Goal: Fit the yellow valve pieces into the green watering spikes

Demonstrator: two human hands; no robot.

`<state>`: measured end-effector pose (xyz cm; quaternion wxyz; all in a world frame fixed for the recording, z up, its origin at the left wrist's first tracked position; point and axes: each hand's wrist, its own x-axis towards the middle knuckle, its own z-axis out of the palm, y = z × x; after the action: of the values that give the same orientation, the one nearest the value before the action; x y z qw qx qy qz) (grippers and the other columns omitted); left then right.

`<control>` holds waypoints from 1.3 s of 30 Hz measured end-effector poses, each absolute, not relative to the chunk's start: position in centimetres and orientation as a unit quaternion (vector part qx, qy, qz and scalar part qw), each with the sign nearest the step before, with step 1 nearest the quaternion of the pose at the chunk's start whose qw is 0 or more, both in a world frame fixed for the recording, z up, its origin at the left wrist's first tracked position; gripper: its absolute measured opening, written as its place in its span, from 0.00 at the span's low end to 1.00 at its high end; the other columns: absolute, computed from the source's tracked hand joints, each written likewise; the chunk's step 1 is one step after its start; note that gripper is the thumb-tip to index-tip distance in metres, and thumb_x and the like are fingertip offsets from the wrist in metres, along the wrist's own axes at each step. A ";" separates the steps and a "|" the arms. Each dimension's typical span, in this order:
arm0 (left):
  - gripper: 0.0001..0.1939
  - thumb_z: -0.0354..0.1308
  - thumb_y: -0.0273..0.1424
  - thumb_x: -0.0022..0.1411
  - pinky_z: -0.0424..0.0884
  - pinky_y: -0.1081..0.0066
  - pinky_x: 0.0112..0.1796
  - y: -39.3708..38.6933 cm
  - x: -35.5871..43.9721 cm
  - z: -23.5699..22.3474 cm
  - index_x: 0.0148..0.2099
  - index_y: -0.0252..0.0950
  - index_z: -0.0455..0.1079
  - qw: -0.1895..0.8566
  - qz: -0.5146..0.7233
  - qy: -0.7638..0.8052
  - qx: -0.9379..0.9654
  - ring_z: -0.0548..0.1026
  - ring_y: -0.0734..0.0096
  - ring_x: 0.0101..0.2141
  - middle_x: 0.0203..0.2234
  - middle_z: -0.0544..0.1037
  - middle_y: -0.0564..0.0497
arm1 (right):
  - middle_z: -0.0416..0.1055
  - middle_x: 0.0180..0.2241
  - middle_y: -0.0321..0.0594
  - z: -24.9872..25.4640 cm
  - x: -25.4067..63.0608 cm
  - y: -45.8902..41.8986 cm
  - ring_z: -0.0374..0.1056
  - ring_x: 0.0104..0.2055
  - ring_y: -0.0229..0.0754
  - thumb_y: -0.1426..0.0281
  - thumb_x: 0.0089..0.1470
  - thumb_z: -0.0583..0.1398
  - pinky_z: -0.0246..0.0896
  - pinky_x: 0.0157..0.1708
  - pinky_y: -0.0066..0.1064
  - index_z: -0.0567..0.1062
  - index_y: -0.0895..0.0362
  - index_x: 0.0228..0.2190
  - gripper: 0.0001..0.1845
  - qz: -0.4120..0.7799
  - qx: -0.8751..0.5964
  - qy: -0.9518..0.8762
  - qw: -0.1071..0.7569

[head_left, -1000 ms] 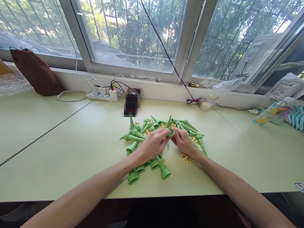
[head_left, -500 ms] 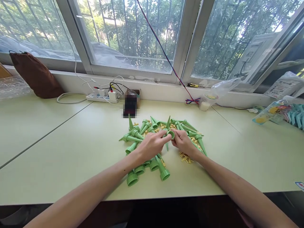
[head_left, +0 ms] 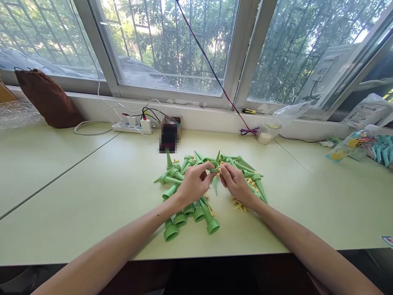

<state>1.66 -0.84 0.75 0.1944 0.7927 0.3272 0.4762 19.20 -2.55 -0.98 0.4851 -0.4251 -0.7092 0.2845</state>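
My left hand [head_left: 196,180] grips a green plastic watering spike [head_left: 214,166] by its wide collar, the round opening tipped up toward me. Close by on the right, my right hand [head_left: 236,182] is closed in a pinch by the collar; what its fingertips hold, if anything, is too small to make out. Around and under both hands lies a pile of green watering spikes [head_left: 212,224], several with open threaded ends facing me. Small yellow T-shaped pieces [head_left: 239,204] are scattered among them, some beside my right wrist.
A pale green table [head_left: 107,196] stands against the window sill. At its back are a power strip [head_left: 132,126] with cables, a small box [head_left: 176,123], a brown bag [head_left: 49,98] and a clear plastic bag [head_left: 276,121]. Packets [head_left: 382,149] lie at the far right.
The spike in my left hand has moved slightly left and turned so its opening faces more upward. My right hand has drawn off its collar, leaving a small gap.
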 end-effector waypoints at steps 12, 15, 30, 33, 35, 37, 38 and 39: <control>0.05 0.54 0.24 0.66 0.66 0.76 0.27 -0.3 1.2 -0.1 0.41 0.37 0.70 0.047 0.491 0.238 0.837 0.69 0.77 0.23 0.28 0.76 0.52 | 0.56 0.20 0.28 -2.2 19.0 -2.4 0.53 0.20 0.35 0.53 0.68 0.48 0.51 0.21 0.29 0.63 0.53 0.33 0.18 0.332 -0.384 -0.706 0.494; 0.05 0.55 0.24 0.66 0.66 0.77 0.27 -0.3 1.2 -0.2 0.42 0.37 0.70 0.043 0.495 0.238 0.835 0.68 0.77 0.22 0.27 0.76 0.53 | 0.55 0.20 0.28 -2.2 18.9 -2.4 0.51 0.20 0.35 0.53 0.68 0.47 0.50 0.21 0.29 0.62 0.53 0.32 0.19 0.336 -0.382 -0.702 0.498; 0.07 0.50 0.25 0.70 0.59 0.77 0.25 -0.9 1.3 -0.2 0.37 0.36 0.66 0.019 0.438 0.219 0.872 0.61 0.77 0.23 0.24 0.68 0.55 | 0.54 0.17 0.31 -2.0 18.9 -2.3 0.50 0.19 0.36 0.46 0.66 0.44 0.48 0.19 0.31 0.59 0.53 0.21 0.30 0.307 -0.430 -0.680 0.508; 0.09 0.49 0.25 0.70 0.55 0.76 0.23 -1.2 1.4 -0.2 0.35 0.36 0.65 -0.001 0.420 0.207 0.883 0.58 0.77 0.21 0.22 0.64 0.56 | 0.53 0.15 0.32 -1.9 18.9 -2.4 0.48 0.18 0.35 0.46 0.66 0.45 0.45 0.18 0.32 0.57 0.53 0.18 0.32 0.299 -0.443 -0.671 0.514; 0.10 0.48 0.25 0.70 0.54 0.76 0.23 -1.3 1.4 -0.2 0.34 0.36 0.65 -0.011 0.414 0.199 0.888 0.57 0.77 0.21 0.22 0.63 0.56 | 0.53 0.14 0.32 -1.8 18.9 -2.4 0.48 0.17 0.35 0.45 0.65 0.45 0.45 0.18 0.32 0.56 0.52 0.16 0.33 0.291 -0.449 -0.670 0.515; 0.11 0.47 0.25 0.70 0.54 0.75 0.23 -1.3 1.4 -0.1 0.34 0.36 0.65 -0.016 0.413 0.194 0.890 0.56 0.77 0.21 0.21 0.63 0.56 | 0.53 0.14 0.33 -1.9 19.0 -2.3 0.48 0.17 0.35 0.45 0.65 0.45 0.44 0.18 0.32 0.55 0.52 0.15 0.34 0.284 -0.452 -0.669 0.516; 0.10 0.47 0.24 0.70 0.54 0.75 0.23 -1.2 1.4 -0.1 0.34 0.36 0.65 -0.016 0.415 0.193 0.889 0.57 0.77 0.21 0.21 0.64 0.56 | 0.53 0.14 0.33 -1.9 19.0 -2.3 0.48 0.17 0.35 0.45 0.65 0.46 0.45 0.18 0.32 0.55 0.52 0.15 0.34 0.284 -0.453 -0.669 0.517; 0.10 0.47 0.24 0.70 0.54 0.75 0.23 -1.2 1.4 -0.1 0.35 0.36 0.65 -0.016 0.418 0.193 0.888 0.57 0.78 0.21 0.21 0.64 0.56 | 0.53 0.14 0.33 -1.9 19.0 -2.2 0.49 0.17 0.36 0.45 0.65 0.46 0.45 0.18 0.32 0.55 0.52 0.16 0.34 0.287 -0.452 -0.667 0.517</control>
<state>1.38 -1.21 -0.10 -0.0164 0.8878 0.1926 0.4177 18.97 -2.23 -1.95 0.5172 -0.4523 -0.6675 0.2871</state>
